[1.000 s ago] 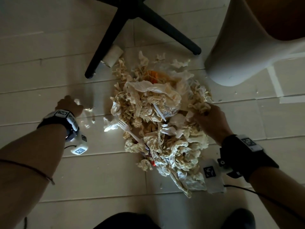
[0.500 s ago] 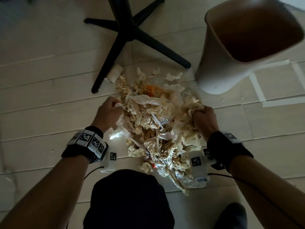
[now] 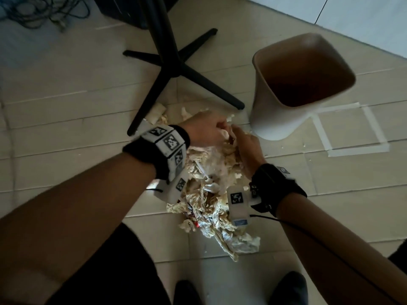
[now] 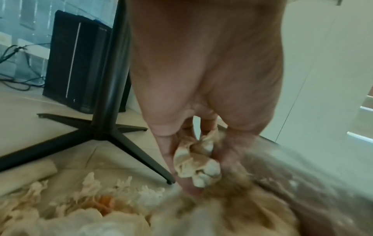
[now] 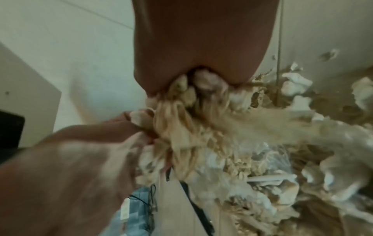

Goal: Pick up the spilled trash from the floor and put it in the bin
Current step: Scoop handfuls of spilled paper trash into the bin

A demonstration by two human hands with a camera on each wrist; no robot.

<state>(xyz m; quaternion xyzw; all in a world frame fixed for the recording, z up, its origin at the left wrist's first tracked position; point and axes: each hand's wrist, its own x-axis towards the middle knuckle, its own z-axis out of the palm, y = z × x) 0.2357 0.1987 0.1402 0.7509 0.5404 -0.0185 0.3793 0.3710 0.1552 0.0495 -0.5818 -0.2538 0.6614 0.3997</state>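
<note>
Step in hand: gathering of the spilled trash (image 3: 211,194) into a two-handed load, judged from the frames. Left hand (image 3: 203,128) and right hand (image 3: 247,148) brought together at the far end of the heap, knuckles nearly touching. Left fingers (image 4: 167,153) curled round a wad of crumpled tissue (image 4: 195,161), seen plainly in the left wrist view. Right hand closed tight on a bunch of paper strands (image 5: 193,111), the fingers themselves buried in it in the right wrist view, so grip read from the paper squeezed out of the fist. Bulk of the trash, crumpled beige paper and clear plastic with some white plastic cutlery among it, lying on the tiled floor (image 3: 66,133) below and between the forearms, trailing back toward the feet. Bin (image 3: 271,111) upright, mouth open, just beyond and to the right of the hands, near the heap but apart from it; interior dark, contents not discernible. Nothing yet over the bin's mouth. Black table base (image 3: 176,69) standing just beyond the heap, a cardboard roll (image 4: 24,174) beside one leg. Next move, as judged: lift of the gripped bunch clear of the heap, carry rightward over the rim, release inside. Loose trailing pieces likely to shed on the way; firm squeeze and a short, low path advisable.
</note>
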